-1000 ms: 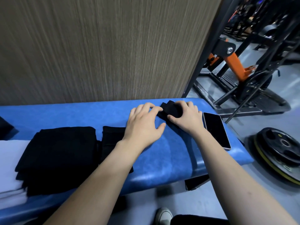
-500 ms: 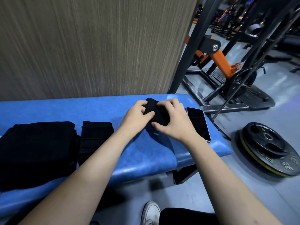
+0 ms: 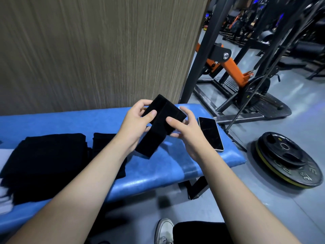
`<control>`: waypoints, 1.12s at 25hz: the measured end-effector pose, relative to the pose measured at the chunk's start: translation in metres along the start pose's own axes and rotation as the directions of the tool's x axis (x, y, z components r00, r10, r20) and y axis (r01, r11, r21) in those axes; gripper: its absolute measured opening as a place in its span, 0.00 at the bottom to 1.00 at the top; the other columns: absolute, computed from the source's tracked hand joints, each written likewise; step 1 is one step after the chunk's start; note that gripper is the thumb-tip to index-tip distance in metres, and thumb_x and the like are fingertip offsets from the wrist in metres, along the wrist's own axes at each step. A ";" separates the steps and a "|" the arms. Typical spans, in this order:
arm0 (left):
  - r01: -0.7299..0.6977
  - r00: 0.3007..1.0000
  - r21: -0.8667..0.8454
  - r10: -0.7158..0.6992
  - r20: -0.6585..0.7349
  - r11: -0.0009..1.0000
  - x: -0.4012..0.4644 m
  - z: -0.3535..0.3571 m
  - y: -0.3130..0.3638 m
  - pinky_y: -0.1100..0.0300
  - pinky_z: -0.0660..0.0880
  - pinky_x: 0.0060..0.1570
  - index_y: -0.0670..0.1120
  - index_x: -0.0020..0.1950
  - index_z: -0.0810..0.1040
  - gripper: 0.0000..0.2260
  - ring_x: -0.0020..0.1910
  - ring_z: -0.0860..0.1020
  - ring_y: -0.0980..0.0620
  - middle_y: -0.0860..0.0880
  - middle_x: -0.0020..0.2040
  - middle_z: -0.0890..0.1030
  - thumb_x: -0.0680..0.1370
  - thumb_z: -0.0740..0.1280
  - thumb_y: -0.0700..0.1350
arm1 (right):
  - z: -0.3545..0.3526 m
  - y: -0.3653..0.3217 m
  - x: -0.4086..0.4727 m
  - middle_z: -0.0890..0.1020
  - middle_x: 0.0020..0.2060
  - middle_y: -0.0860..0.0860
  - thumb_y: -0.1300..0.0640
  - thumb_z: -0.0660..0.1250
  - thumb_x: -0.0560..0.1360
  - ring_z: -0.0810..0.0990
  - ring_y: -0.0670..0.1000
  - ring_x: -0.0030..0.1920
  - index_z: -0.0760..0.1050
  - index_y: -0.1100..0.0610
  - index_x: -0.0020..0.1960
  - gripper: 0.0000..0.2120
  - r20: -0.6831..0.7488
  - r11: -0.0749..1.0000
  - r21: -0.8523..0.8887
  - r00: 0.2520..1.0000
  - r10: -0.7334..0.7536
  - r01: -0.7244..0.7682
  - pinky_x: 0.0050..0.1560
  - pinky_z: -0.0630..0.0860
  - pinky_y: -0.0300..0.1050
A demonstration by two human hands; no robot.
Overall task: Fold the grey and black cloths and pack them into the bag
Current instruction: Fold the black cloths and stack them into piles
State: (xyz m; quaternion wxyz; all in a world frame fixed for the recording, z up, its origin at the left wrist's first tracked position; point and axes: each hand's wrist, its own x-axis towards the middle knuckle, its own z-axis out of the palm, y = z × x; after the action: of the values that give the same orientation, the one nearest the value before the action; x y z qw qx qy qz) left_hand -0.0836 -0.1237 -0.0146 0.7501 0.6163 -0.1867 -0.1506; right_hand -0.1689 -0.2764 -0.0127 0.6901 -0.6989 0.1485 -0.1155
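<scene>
A folded black cloth is held in the air above the right end of a blue padded counter, clear of the surface, its lower flap hanging down toward the padding. The left hand grips the cloth's left side, thumb pressed on the front face and the fingers curled round the upper edge behind it. The right hand holds the right side, thumb flat on the front and the other fingers wrapped behind and under the fabric, so both hands pinch the same piece between thumb and fingers.

Just beside the right hand, a smartphone lies face up on the counter near its right end, screen dark. To the left of the forearms, a narrow folded black cloth rests on the padding, partly hidden by the left arm, and next to it sits a larger stack of folded black cloths. White fabric shows at the far left edge, beneath the large stack.

Behind the counter rises a wood-grain wall panel. On the grey floor to the right stand a black steel frame with an orange lever arm and two stacked weight plates. A white shoe shows at the bottom of the view under the counter's front edge.
</scene>
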 end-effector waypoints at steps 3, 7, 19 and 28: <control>0.006 1.000 -0.136 -0.007 -0.008 0.991 -0.005 -0.007 0.005 0.60 0.79 0.46 0.48 0.54 0.76 0.09 0.47 0.79 0.53 0.47 0.46 0.80 0.82 0.63 0.34 | 0.013 0.003 -0.010 0.83 0.48 0.49 0.54 0.73 0.75 0.81 0.49 0.42 0.74 0.52 0.64 0.19 0.137 0.994 0.049 0.986 0.094 -0.102 0.53 0.75 0.51; -0.062 0.996 -0.172 0.072 0.052 0.983 -0.014 -0.016 0.015 0.62 0.77 0.52 0.45 0.49 0.74 0.10 0.49 0.79 0.52 0.46 0.47 0.79 0.80 0.63 0.30 | 0.034 0.012 -0.022 0.84 0.46 0.52 0.51 0.76 0.70 0.81 0.56 0.48 0.75 0.57 0.61 0.23 0.144 0.953 0.149 0.959 0.244 -0.265 0.51 0.76 0.50; -0.402 0.909 0.605 0.380 0.171 0.687 -0.021 -0.058 0.019 0.68 0.69 0.61 0.50 0.52 0.81 0.13 0.60 0.75 0.61 0.54 0.59 0.76 0.72 0.73 0.35 | 0.029 -0.001 -0.025 0.83 0.54 0.46 0.60 0.79 0.68 0.81 0.45 0.52 0.78 0.52 0.60 0.22 0.076 0.967 -0.242 0.995 -0.068 0.085 0.47 0.77 0.43; -0.269 0.960 0.759 0.226 0.164 0.593 -0.025 -0.059 0.021 0.65 0.69 0.58 0.56 0.60 0.80 0.14 0.58 0.73 0.59 0.56 0.58 0.73 0.77 0.72 0.43 | 0.023 -0.013 -0.027 0.78 0.59 0.37 0.58 0.76 0.70 0.76 0.41 0.60 0.71 0.44 0.66 0.29 0.192 0.639 -0.697 0.943 -0.271 0.325 0.55 0.77 0.43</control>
State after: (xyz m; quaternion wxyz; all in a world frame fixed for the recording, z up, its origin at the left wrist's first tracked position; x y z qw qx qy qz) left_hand -0.0779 -0.0570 -0.0067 0.4207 0.8422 -0.3355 0.0347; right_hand -0.1853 -0.2447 0.0006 0.3370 -0.9307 0.0404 -0.1361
